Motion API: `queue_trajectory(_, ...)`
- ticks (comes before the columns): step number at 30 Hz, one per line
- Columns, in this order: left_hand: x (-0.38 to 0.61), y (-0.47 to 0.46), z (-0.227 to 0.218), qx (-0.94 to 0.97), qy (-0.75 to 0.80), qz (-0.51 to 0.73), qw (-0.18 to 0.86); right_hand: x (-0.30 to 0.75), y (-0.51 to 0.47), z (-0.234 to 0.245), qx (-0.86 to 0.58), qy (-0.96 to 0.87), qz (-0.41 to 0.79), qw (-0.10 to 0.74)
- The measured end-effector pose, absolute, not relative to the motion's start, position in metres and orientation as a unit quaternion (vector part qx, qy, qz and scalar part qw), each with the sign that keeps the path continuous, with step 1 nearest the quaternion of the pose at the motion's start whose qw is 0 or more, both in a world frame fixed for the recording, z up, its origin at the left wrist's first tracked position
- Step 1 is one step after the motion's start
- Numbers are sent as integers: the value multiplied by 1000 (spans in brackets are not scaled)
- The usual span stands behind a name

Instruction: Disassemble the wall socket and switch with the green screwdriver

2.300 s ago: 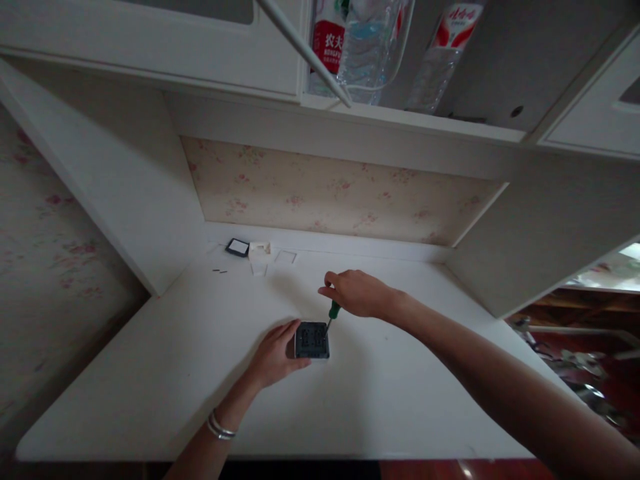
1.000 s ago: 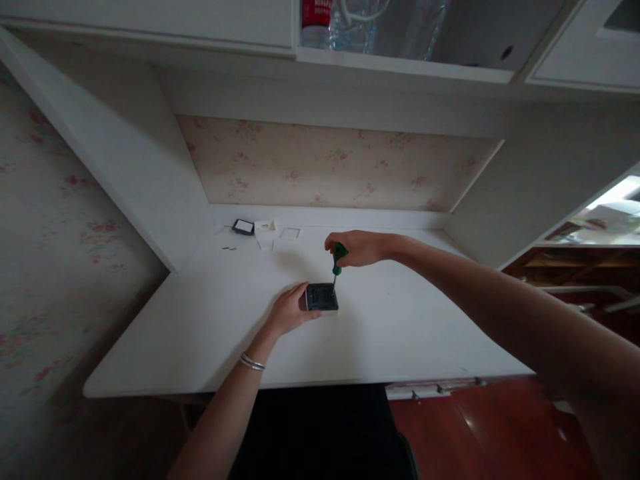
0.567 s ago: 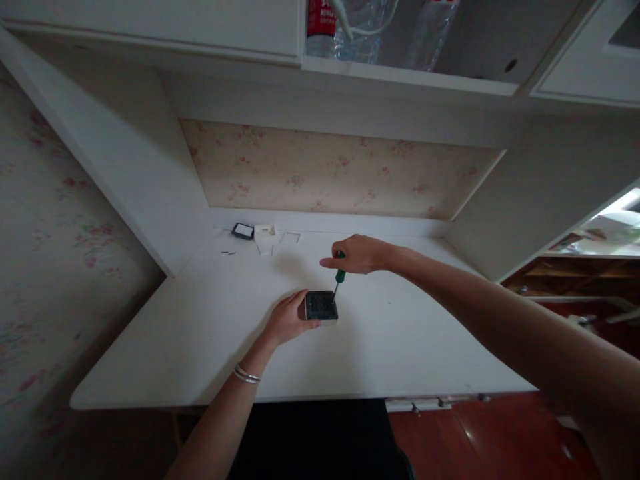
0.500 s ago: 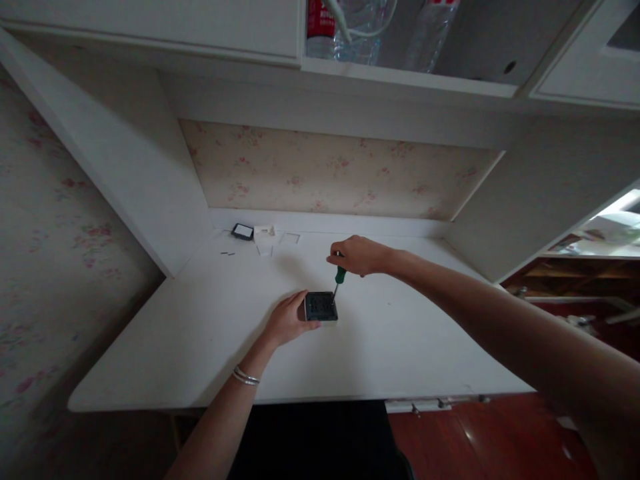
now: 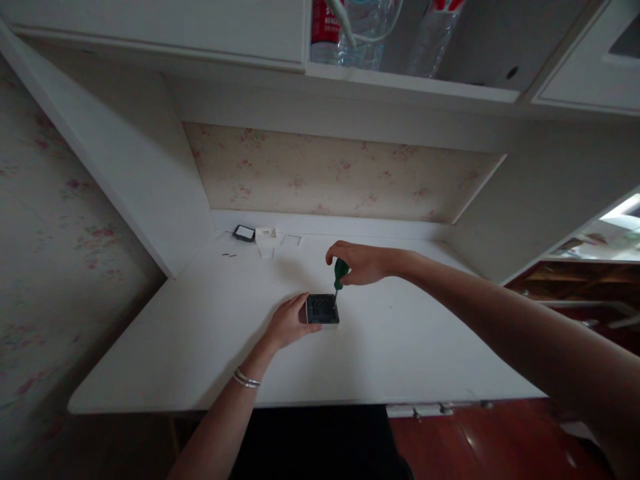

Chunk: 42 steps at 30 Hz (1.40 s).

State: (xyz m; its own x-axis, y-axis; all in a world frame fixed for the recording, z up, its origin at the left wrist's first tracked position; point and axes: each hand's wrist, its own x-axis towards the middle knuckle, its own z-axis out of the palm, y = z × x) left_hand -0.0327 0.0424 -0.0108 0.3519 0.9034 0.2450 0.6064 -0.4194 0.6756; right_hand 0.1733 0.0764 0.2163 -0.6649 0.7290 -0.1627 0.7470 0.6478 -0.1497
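My left hand (image 5: 290, 323) grips the left side of a small rectangular box (image 5: 322, 310), fingers at its far edge and thumb along the near one. The box has a dark, detailed top face and pale sides, and it rests on the white desk (image 5: 400, 347). Above it, my right hand (image 5: 364, 262) holds a screwdriver (image 5: 341, 272) by its green handle. The metal shaft points down, slightly tilted, and its tip meets the right part of the dark face. Whether the tip sits in a screw is too small to tell.
At the back left of the desk lie a dark-framed piece with a white centre (image 5: 244, 233), a white plastic part (image 5: 266, 235), a thin pale frame (image 5: 291, 240) and small dark strips (image 5: 229, 255). Overhead, a shelf (image 5: 415, 81) holds plastic bottles (image 5: 434, 41).
My right hand has shifted its grip on the screwdriver; the fingers have opened somewhat and more of the green handle shows. My left hand and the box have stayed in place.
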Motion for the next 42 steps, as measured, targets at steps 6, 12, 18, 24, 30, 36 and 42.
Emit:
queue_trajectory(6, -33, 42, -11, 786, 486, 299, 240, 171, 75, 214, 449, 891, -34, 50)
queue_trajectory(12, -35, 42, -12, 783, 489, 293, 247, 177, 73, 216, 430, 899, -66, 53)
queue_trajectory(18, -34, 42, -11, 782, 489, 290, 257, 176, 57, 212, 419, 905, -71, 33)
queue_trajectory(24, -33, 40, -7, 776, 489, 296, 266, 178, 51, 211, 459, 884, -75, 50)
queue_trajectory(30, -33, 41, -10, 782, 486, 297, 253, 182, 52, 209, 393, 916, -76, 25)
queue_trajectory(36, -34, 41, -10, 780, 488, 296, 258, 179, 52, 213, 471, 879, -40, 62)
queue_trajectory(42, -34, 40, -8, 777, 493, 294, 259, 179, 52, 224, 445, 895, -12, 37)
